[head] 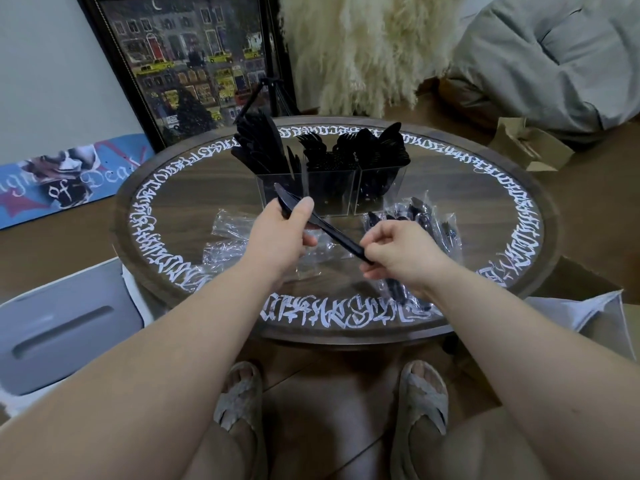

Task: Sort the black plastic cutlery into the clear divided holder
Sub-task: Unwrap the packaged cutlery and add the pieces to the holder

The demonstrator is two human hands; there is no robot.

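Nearest, two sandalled feet [424,393] on the brown floor, below the forearms. Next, the round wooden desk [221,188], dark brown, its rim ringed with white lettering. Left hand [277,237]: fingers closed around the blade end of a black plastic knife [325,228], thumb on top. Right hand [403,252]: fingers pinched shut on the handle end of the same knife, so the piece spans slantwise between both hands, above the desk and just short of the holder. Beneath and left of the left fingers: empty clear wrappers [228,233], crumpled, lying flat on the desk. Beyond and right of the right fingers: a heap of wrapped cutlery [422,220], black pieces in clear plastic; a further wrapped piece shows under the right wrist. Just beyond the knife tip: the clear divided holder [332,195], three compartments side by side, standing upright near the middle of the desk. Left compartment: black knives [263,143], upright. Middle compartment: black forks [322,150]. Right compartment: black spoons [384,147]. Farthest, off the desk: a framed street picture [187,64] leaning on the wall, a painted board [65,174] on the floor, a cream furry throw [367,53].
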